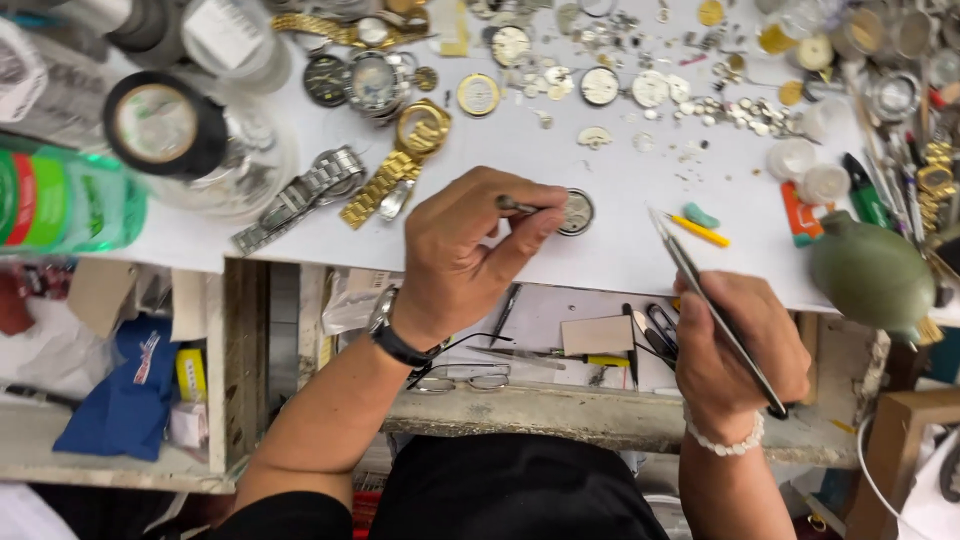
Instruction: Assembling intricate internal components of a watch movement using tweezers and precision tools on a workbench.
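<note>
My left hand (465, 250) rests on the white worktop (560, 170) with its fingers pinched on a small round watch movement (577, 211); a thin metal stem juts from between the fingers. A dark wristwatch is strapped on that wrist. My right hand (735, 350) hovers lower right, closed around long dark tweezers (705, 300) whose tip points up-left toward the movement, a short gap away. A white bead bracelet circles the right wrist.
Gold and steel watches (395, 175), loose dials and tiny parts crowd the back. A tape roll (160, 125) and green bottle (70, 200) stand at left, a green rubber blower (870, 275) at right. An open drawer (560, 350) below holds tools.
</note>
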